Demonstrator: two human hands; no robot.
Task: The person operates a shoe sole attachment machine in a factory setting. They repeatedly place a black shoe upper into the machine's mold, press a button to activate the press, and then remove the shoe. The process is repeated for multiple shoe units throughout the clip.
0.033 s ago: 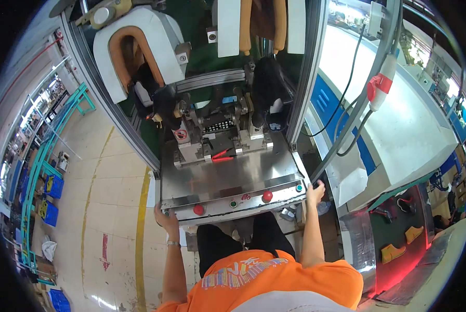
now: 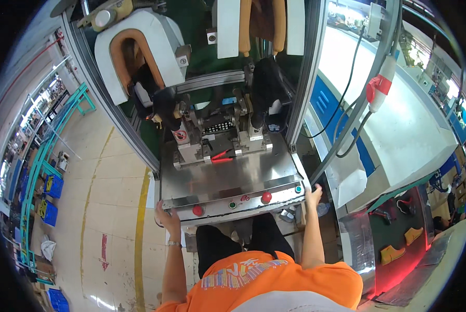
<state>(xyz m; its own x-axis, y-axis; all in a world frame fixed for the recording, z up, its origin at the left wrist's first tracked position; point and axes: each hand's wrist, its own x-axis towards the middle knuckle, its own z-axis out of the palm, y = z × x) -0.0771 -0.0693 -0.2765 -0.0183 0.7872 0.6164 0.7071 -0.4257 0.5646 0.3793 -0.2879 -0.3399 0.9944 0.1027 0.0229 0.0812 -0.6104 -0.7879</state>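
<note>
My left hand is at the left front corner of the machine's control panel, with thumb and fingers apart. My right hand is at the right front corner, fingers spread, close beside a green button. Neither hand visibly holds anything. Between them the panel carries a red button, a second green button and another red button. Behind the panel lies a bare metal plate. Red-handled pliers rest there between two metal clamp blocks.
Two black shoe uppers sit on forms above the clamps, under white housings with brown U-shaped pads. A metal post with a red-and-white plug rises on the right. Yellow shoe pieces lie on a red-lit conveyor. Blue bins stand far left.
My left fingers have lifted and spread slightly at the corner. My right hand has shifted slightly down and left. The pliers and shoe uppers stay in place.
</note>
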